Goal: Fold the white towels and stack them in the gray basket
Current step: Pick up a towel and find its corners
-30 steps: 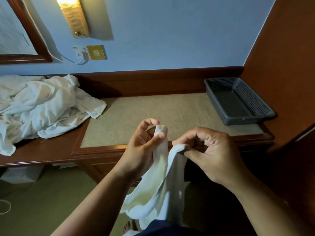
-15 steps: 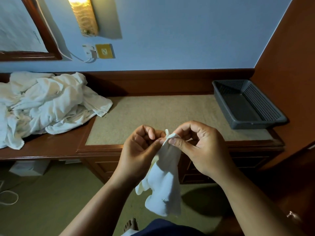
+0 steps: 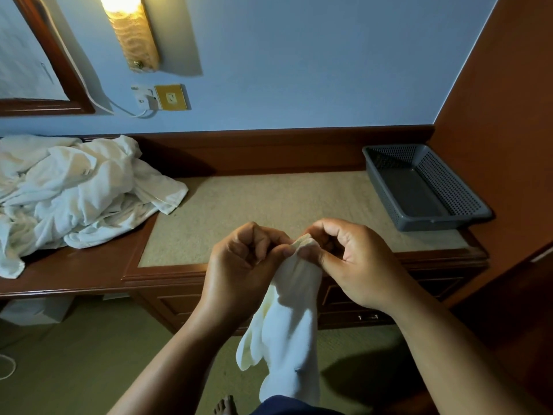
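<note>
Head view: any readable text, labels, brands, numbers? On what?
None legible.
On the towel pile: a small tag, too blurred to read.
On the yellow socket plate: a mark, not readable.
No print shows on the gray basket or the held towel.

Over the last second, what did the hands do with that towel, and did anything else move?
The left hand and right hand drew together: they pinched the white towel at separate spots, and now pinch its top side by side, the towel hanging bunched below. Neither let go. The towel pile and gray basket stayed put.
</note>
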Demonstrator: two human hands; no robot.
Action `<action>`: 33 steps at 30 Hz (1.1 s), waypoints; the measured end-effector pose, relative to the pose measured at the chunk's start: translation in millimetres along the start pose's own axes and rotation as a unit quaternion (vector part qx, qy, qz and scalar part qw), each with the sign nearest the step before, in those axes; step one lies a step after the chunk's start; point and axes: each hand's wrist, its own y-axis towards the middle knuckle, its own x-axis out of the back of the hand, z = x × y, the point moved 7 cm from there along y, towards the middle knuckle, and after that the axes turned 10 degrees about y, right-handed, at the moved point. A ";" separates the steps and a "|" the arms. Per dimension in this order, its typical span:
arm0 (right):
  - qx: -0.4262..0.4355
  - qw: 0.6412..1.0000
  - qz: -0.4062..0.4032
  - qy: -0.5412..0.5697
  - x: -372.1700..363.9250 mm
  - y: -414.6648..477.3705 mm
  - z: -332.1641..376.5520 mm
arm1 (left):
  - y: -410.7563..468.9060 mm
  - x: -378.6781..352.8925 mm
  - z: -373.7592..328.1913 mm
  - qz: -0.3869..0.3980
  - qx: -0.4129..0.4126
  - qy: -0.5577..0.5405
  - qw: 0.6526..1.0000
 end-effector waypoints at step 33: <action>-0.349 0.862 -0.354 0.100 120.2 -19.1 -258.6 | -115.7 259.1 255.3 -0.172 0.479 0.397 0.763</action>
